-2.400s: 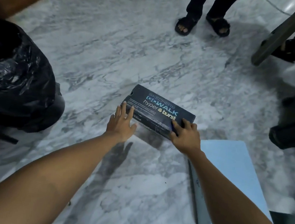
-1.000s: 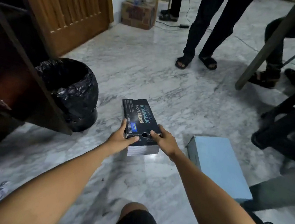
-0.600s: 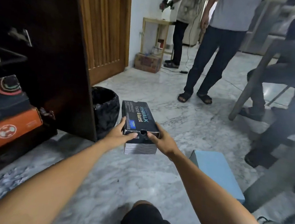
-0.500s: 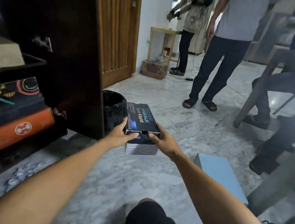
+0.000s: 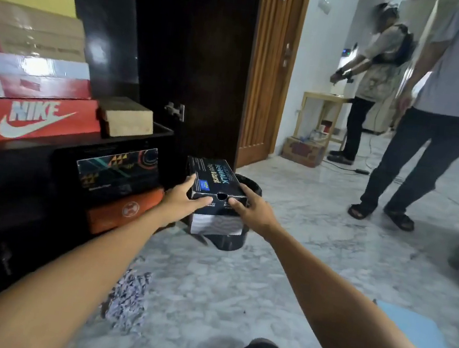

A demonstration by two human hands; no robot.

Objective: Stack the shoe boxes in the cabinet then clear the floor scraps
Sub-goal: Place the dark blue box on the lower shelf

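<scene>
I hold a dark shoe box (image 5: 212, 178) with a white base in the air, just right of the open dark cabinet (image 5: 161, 58). My left hand (image 5: 181, 200) grips its near left corner and my right hand (image 5: 250, 209) grips its near right corner. On the cabinet's lower shelf a dark patterned box (image 5: 117, 170) lies on an orange box (image 5: 122, 210). The upper shelf carries a red Nike box (image 5: 31, 119) under several stacked boxes, with a small tan box (image 5: 127, 116) beside it. A pile of shredded scraps (image 5: 127, 298) lies on the marble floor by the cabinet.
A black lined bin (image 5: 229, 239) stands behind the held box. A light blue box (image 5: 418, 341) lies on the floor at the right. Two people (image 5: 437, 118) stand at the right rear, with a wooden door (image 5: 267, 71) and a small stool (image 5: 319, 112) nearby.
I lifted the dark box off the floor, turned it end-on, and carried it leftward toward the cabinet. My view swung left, revealing the shelves with stacked boxes.
</scene>
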